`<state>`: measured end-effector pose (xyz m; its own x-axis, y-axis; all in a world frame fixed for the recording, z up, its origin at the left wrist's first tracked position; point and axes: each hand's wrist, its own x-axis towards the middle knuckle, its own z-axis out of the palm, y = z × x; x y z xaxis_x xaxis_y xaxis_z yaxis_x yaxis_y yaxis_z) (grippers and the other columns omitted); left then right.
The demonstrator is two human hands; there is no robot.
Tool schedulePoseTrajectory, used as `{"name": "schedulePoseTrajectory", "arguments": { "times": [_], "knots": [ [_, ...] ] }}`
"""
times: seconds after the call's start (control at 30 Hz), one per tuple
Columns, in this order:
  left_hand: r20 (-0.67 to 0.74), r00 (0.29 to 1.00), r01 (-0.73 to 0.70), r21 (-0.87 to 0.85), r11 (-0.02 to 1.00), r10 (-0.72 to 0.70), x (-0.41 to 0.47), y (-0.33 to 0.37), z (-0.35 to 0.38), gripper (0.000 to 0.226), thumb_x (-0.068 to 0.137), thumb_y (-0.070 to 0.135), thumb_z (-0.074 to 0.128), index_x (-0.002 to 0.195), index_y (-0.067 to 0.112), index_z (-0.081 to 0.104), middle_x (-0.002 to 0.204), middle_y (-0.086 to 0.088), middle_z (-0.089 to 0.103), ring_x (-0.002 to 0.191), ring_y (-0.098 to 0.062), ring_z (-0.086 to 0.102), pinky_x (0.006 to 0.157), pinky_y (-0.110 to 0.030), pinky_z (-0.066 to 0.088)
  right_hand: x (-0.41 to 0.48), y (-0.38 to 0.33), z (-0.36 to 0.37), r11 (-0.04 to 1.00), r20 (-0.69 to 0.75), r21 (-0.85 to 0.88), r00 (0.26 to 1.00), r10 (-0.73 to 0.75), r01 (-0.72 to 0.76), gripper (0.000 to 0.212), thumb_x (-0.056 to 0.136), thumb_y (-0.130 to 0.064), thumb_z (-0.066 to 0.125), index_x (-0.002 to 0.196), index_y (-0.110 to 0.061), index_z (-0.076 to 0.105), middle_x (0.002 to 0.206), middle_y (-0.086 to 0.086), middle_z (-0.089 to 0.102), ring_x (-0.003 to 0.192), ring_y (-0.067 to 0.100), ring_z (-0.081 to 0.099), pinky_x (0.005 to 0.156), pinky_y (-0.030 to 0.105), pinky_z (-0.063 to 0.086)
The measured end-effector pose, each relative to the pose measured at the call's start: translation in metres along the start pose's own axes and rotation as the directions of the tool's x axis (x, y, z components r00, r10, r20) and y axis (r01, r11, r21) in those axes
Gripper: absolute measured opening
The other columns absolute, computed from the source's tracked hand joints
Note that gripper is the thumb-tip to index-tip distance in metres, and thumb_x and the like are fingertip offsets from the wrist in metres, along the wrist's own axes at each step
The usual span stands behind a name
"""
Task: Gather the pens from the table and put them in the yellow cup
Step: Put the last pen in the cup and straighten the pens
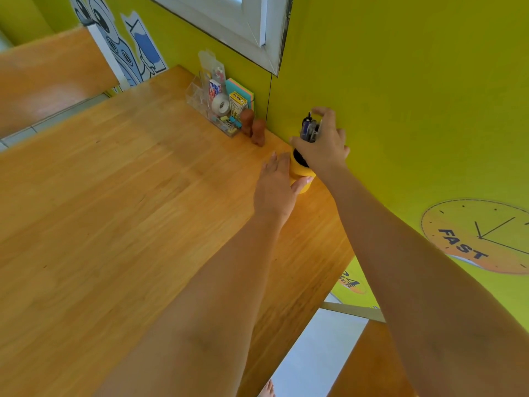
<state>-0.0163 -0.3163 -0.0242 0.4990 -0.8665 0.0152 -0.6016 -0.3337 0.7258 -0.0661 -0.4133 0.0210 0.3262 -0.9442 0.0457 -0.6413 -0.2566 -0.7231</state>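
The yellow cup [298, 170] stands near the far right edge of the wooden table [114, 196], close to the green wall. My left hand [276, 187] is wrapped around the cup's left side, thumb across its front. Directly above the cup's dark mouth, my right hand [323, 144] is closed on a bunch of pens [309, 128]. The pens stand upright, dark and blue tops sticking out above my fingers. Their lower ends are hidden behind my hand.
A clear plastic organiser [213, 107] with tape, boxes, clips and sticky notes sits at the back by the wall. Two small brown figures [253, 127] stand just left of the cup. The table's right edge drops off near my right forearm.
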Motion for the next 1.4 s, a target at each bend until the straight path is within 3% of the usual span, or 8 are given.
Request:
{"name": "schedulePoseTrajectory", "arguments": {
  "times": [0.07, 0.17, 0.33, 0.57, 0.77, 0.93, 1.07, 1.4],
  "knots": [
    [0.0, 1.0, 0.008, -0.014, 1.0, -0.008, 0.001, -0.002, 0.001, 0.071, 0.094, 0.044, 0.054, 0.151, 0.011, 0.027, 0.159, -0.014, 0.027, 0.15, -0.029, 0.014, 0.12, -0.041, 0.02, -0.004, 0.004, -0.002, 0.995, 0.002, 0.097, 1.0, 0.003, -0.003, 0.086, 0.078, -0.039, 0.076, 0.147, -0.032, 0.025, 0.145, -0.001, 0.046, 0.137, 0.028, 0.036, 0.109, 0.054, 0.029],
    [-0.002, 1.0, -0.004, -0.013, 1.0, 0.004, 0.003, -0.007, 0.007, 0.071, 0.093, 0.046, 0.053, 0.15, 0.01, 0.029, 0.157, -0.013, 0.032, 0.15, -0.027, 0.014, 0.122, -0.043, 0.019, -0.012, 0.014, -0.001, 0.979, -0.021, 0.195, 0.998, 0.058, -0.052, 0.087, 0.077, -0.042, 0.076, 0.145, -0.022, 0.027, 0.143, 0.003, 0.048, 0.135, 0.027, 0.042, 0.11, 0.058, 0.032],
    [-0.019, 1.0, -0.018, -0.017, 1.0, 0.018, 0.005, -0.011, 0.012, 0.067, 0.094, 0.044, 0.053, 0.148, 0.01, 0.033, 0.153, -0.012, 0.039, 0.15, -0.027, 0.017, 0.122, -0.042, 0.019, -0.02, 0.023, 0.0, 0.998, -0.023, -0.064, 1.0, 0.02, -0.022, 0.051, 0.089, -0.048, 0.061, 0.122, -0.011, 0.048, 0.121, 0.007, 0.06, 0.124, 0.028, 0.044, 0.098, 0.045, 0.03],
    [-0.026, 0.999, -0.025, 0.0, 1.0, 0.025, 0.007, -0.011, 0.013, 0.063, 0.095, 0.036, 0.054, 0.147, 0.007, 0.032, 0.154, -0.012, 0.037, 0.15, -0.025, 0.017, 0.123, -0.039, 0.017, -0.008, 0.006, 0.009, 0.929, -0.03, -0.367, 0.998, -0.06, 0.045, 0.084, 0.079, -0.074, 0.053, 0.124, -0.004, 0.039, 0.126, 0.01, 0.059, 0.124, 0.031, 0.045, 0.096, 0.047, 0.034],
    [-0.018, 0.999, -0.047, -0.011, 0.999, 0.047, 0.008, -0.014, 0.013, 0.066, 0.094, 0.041, 0.055, 0.147, 0.008, 0.034, 0.153, -0.012, 0.039, 0.149, -0.027, 0.019, 0.123, -0.041, 0.016, -0.012, 0.005, 0.002, 1.0, 0.052, -0.005, 0.999, 0.002, -0.002, 0.081, 0.078, -0.066, 0.063, 0.131, -0.012, 0.037, 0.133, 0.006, 0.052, 0.13, 0.026, 0.04, 0.106, 0.05, 0.025],
    [-0.014, 0.999, -0.033, -0.008, 0.999, 0.033, 0.006, -0.013, 0.012, 0.071, 0.093, 0.048, 0.053, 0.149, 0.01, 0.031, 0.155, -0.014, 0.036, 0.15, -0.027, 0.016, 0.123, -0.041, 0.017, -0.01, 0.017, -0.003, 0.997, 0.074, 0.073, 0.997, 0.004, -0.01, 0.084, 0.06, -0.087, 0.051, 0.118, -0.026, 0.051, 0.112, -0.003, 0.066, 0.115, 0.024, 0.057, 0.098, 0.059, 0.043],
    [0.0, 1.0, -0.011, -0.022, 1.0, 0.011, 0.002, -0.007, 0.006, 0.072, 0.094, 0.047, 0.051, 0.151, 0.011, 0.027, 0.158, -0.016, 0.028, 0.15, -0.027, 0.013, 0.123, -0.041, 0.016, -0.005, 0.017, -0.003, 0.995, 0.045, 0.094, 0.999, 0.018, -0.023, 0.064, 0.06, -0.079, 0.057, 0.098, -0.027, 0.053, 0.1, -0.005, 0.067, 0.106, 0.023, 0.059, 0.093, 0.062, 0.046],
    [-0.011, 0.999, -0.035, -0.026, 0.999, 0.035, 0.002, -0.008, 0.007, 0.069, 0.094, 0.044, 0.053, 0.149, 0.008, 0.03, 0.155, -0.016, 0.035, 0.15, -0.029, 0.016, 0.122, -0.044, 0.018, -0.007, 0.014, 0.001, 0.997, 0.078, -0.083, 0.997, 0.006, 0.001, 0.046, 0.091, -0.054, 0.054, 0.114, -0.015, 0.048, 0.118, 0.007, 0.06, 0.12, 0.026, 0.048, 0.102, 0.05, 0.03]
  ]
}}
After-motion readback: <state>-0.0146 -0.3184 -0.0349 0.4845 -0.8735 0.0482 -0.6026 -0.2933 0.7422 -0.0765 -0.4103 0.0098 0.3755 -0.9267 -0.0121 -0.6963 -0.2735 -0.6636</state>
